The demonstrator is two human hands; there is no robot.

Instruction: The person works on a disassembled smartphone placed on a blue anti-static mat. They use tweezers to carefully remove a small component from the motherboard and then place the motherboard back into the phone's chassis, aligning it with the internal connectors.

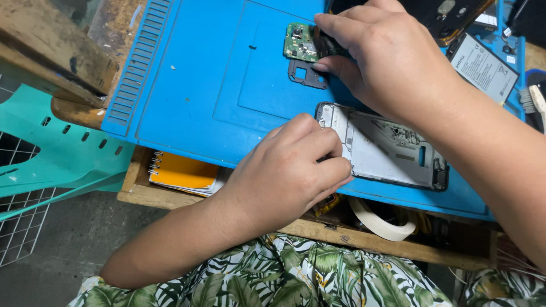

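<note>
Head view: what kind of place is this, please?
Probably a small phone repair bench. A blue mat covers a wooden table; the left hand steadies an opened phone frame, the right hand grips a green circuit board, and a battery lies beside.

The scene is evenly and softly lit — no glare is seen on the blue mat (193, 85). Faint shadows are cast beneath the hands. Focus is held sharply at centre; slight softening and wide-angle stretch are noted toward the corners.
</note>
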